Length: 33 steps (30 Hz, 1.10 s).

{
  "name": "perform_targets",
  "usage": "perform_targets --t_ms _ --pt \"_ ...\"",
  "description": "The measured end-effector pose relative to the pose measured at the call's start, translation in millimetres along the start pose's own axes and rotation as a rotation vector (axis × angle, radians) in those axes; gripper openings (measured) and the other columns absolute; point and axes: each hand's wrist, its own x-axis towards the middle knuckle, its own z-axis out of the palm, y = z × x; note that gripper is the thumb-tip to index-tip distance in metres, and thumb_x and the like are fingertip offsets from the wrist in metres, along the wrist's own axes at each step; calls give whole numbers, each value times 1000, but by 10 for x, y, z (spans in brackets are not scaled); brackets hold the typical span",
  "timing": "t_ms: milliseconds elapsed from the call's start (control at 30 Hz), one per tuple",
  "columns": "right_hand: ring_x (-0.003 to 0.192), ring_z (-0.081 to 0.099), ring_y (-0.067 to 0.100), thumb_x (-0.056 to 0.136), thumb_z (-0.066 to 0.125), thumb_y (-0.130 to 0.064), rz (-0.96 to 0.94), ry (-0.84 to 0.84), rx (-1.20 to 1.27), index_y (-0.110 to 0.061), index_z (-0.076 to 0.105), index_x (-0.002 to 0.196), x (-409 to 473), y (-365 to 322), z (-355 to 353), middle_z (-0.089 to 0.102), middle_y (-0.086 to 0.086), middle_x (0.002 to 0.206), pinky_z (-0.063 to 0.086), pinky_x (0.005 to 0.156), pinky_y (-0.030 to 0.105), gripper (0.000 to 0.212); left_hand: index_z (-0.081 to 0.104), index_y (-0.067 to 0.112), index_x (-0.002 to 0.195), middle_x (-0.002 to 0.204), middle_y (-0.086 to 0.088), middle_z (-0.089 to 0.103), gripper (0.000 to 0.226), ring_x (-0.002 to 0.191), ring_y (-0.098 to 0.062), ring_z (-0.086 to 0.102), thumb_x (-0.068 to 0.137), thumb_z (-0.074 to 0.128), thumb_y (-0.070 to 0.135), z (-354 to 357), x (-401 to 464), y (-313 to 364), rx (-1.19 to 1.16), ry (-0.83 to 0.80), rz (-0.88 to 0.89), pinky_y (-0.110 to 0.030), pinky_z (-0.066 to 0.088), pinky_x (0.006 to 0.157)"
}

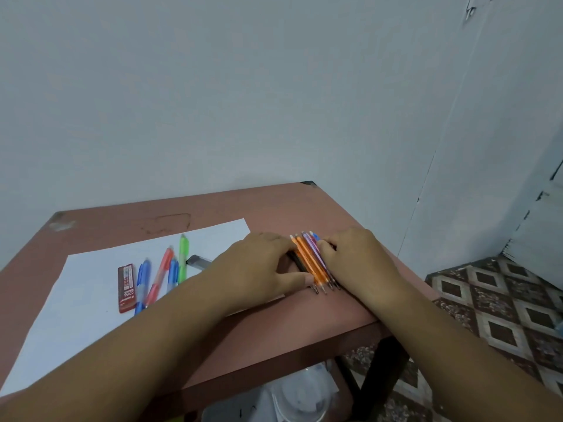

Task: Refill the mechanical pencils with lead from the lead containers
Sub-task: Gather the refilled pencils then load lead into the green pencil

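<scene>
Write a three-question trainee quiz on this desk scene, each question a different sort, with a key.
1. True or false: the red lead container lies on the white paper.
2. Multiple choice: the bundle of slim pencils lies (A) on the paper, (B) on the bare table between both hands, (C) on the floor.
3. Fill in: the green pencil lies to the ____ of the left hand, as the person sees it.

Key: 1 true; 2 B; 3 left. The right hand flanks the bundle's other side.
</scene>
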Motion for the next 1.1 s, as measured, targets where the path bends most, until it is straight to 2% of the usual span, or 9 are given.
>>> perform_targets --t_ms 133,267,433,533,633,800,900,1000,1100 --pt "63 62 10 103 46 -42 15 6 22 -23 65 74 7 6 -24 63 -3 71 52 57 28 39 51 41 139 133 18 56 60 121 -4 48 87 56 69 -110 -111 -44 -19 21 -25 -26 43 100" --pt "76 59 11 100 48 -42 -85 82 -31 -20 70 89 45 -151 -83 64 -4 88 56 69 35 33 45 42 144 150 22 44 65 137 -1 36 86 53 71 -267 -326 -253 28 45 -77 -24 32 109" --pt "87 60 17 99 48 -30 -328 40 6 -18 70 95 99 -595 -50 62 -9 96 56 74 37 25 52 42 137 143 22 48 60 127 -5 46 84 53 71 -565 -738 -702 122 48 -262 -26 39 101" --pt "103 60 13 102 49 -28 -442 -77 21 -27 72 116 167 -915 39 64 -12 113 45 77 26 26 55 40 134 144 17 51 52 120 -7 48 88 56 64 -665 -968 -1009 114 66 -382 -30 44 100" --pt "116 58 15 104 51 -31 -499 -170 42 -32 69 126 241 -1218 141 63 -9 125 46 88 28 28 54 36 138 143 15 52 52 111 -2 44 93 52 61 -701 -1161 -1233 88 79 -484 -27 41 92" --pt "94 59 10 97 58 -51 -479 -336 63 -34 69 121 334 -1502 299 66 -12 111 51 79 31 32 58 33 126 114 18 60 62 99 -2 54 85 40 74 -718 -1325 -1331 57 34 -466 -25 49 86" --pt "84 58 8 95 59 -50 -465 -328 42 -34 71 116 326 -1549 388 60 -16 97 55 74 31 29 50 38 135 125 24 53 77 108 -1 50 76 33 84 -736 -1372 -1397 52 -3 -461 -25 45 90" --pt "83 56 7 96 59 -47 -441 -270 31 -33 72 114 328 -1522 419 61 -15 98 53 72 27 26 48 36 140 134 20 52 70 112 0 46 83 40 76 -755 -1405 -1410 59 -11 -457 -23 38 89" --pt "78 60 10 97 57 -43 -388 -209 29 -26 73 105 385 -1436 427 67 -7 100 57 73 33 24 46 35 144 144 18 48 65 119 0 43 90 44 69 -779 -1415 -1416 78 -27 -459 -20 34 92"
